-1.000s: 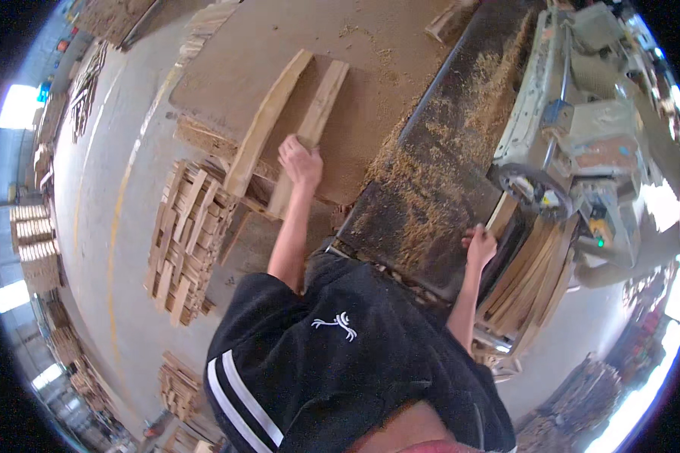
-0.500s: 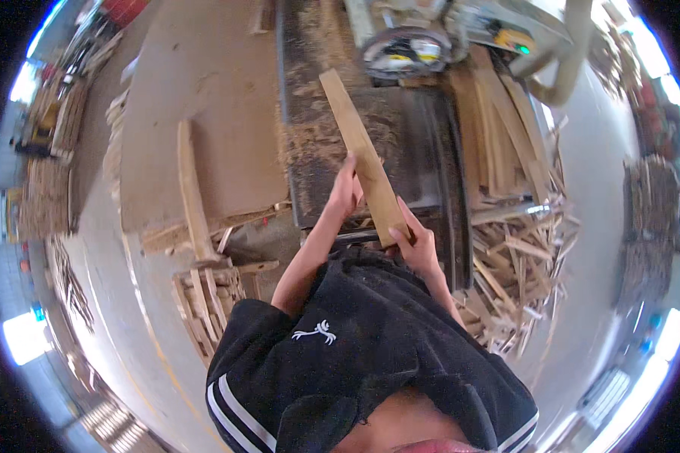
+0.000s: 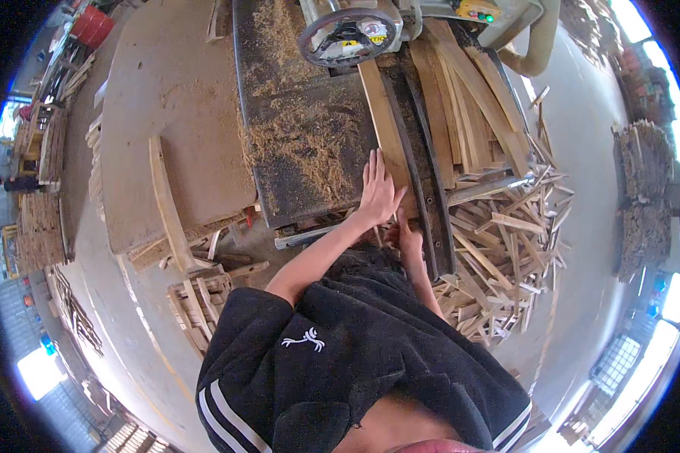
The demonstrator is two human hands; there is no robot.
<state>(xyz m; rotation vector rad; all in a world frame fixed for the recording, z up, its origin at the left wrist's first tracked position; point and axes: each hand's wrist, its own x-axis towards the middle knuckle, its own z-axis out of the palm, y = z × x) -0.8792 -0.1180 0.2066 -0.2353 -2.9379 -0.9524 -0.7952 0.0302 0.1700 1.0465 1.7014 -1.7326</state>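
Note:
A long wooden board lies flat on the dark machine table, its edge along a dark straight rail. Its far end reaches the round-rimmed machine part at the top. My left hand rests on the near part of the board, fingers stretched forward. At the board's near end is my right hand, its fingers closed around that end and partly hidden.
Sawdust covers much of the table. Several planks lie right of the rail, above a heap of offcuts. A wide brown panel at left carries a single wood strip.
The board has gone from slanting in both hands to lying along the rail, its far end at the machine part. My left hand has moved from gripping its side to lying flat on it.

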